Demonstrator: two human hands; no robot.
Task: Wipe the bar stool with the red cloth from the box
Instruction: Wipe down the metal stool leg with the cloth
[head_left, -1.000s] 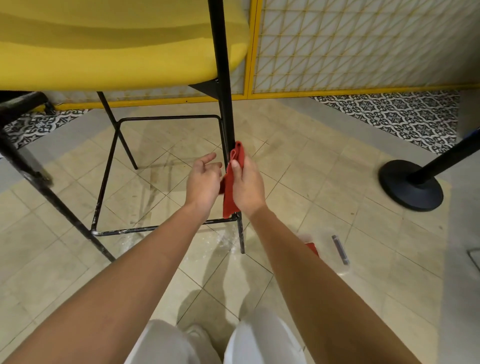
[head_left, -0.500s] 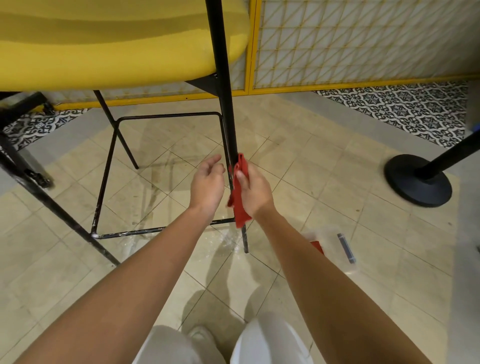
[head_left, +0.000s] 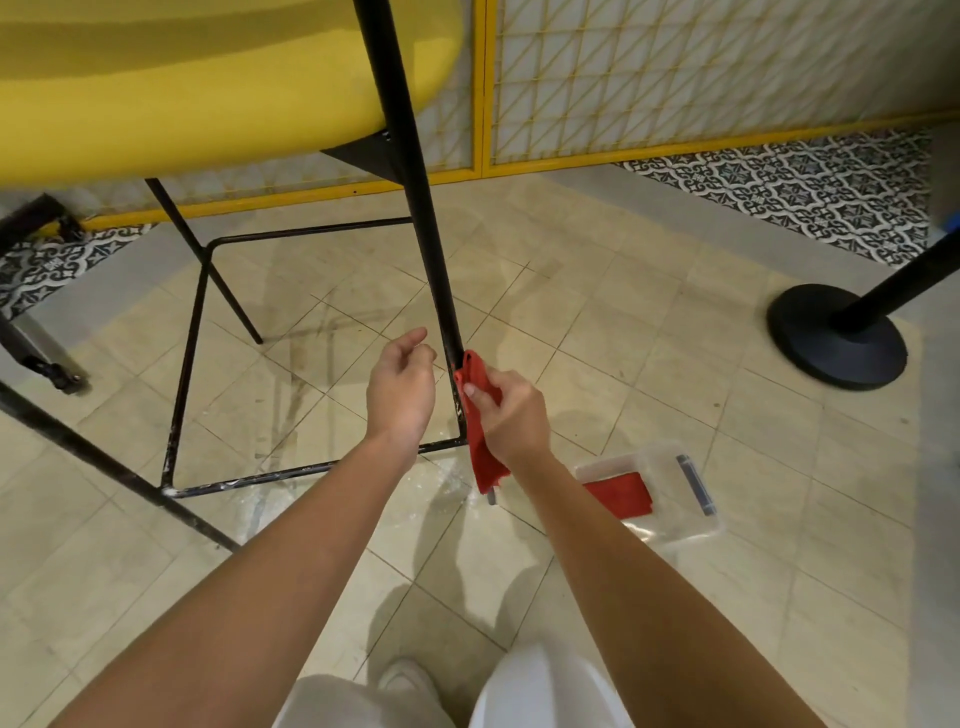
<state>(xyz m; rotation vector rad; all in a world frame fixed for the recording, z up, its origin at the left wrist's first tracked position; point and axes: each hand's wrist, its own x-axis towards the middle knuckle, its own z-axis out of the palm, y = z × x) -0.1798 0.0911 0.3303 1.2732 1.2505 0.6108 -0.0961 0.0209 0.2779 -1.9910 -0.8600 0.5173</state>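
The bar stool has a yellow seat (head_left: 208, 78) at top left and a black metal frame. Its near right leg (head_left: 415, 208) runs down the middle of the view to a footrest bar (head_left: 249, 480). My right hand (head_left: 511, 415) grips the red cloth (head_left: 480, 431) and holds it against the lower part of that leg; the cloth's tail hangs below my hand. Just left of the leg, my left hand (head_left: 400, 387) hovers with loosely curled fingers, holding nothing. A clear plastic box (head_left: 675, 499) lies on the floor at the right, with another red cloth (head_left: 621, 499) inside.
A black stanchion with a round base (head_left: 836, 338) stands at the right. A yellow-framed lattice screen (head_left: 675, 78) closes off the back. Another black metal frame (head_left: 78, 452) slants across the left. The floor is beige tile with white marks near the footrest.
My right hand has slid the red cloth down the stool leg toward the footrest joint. My left hand has drifted slightly left, away from the leg. More of the box shows now.
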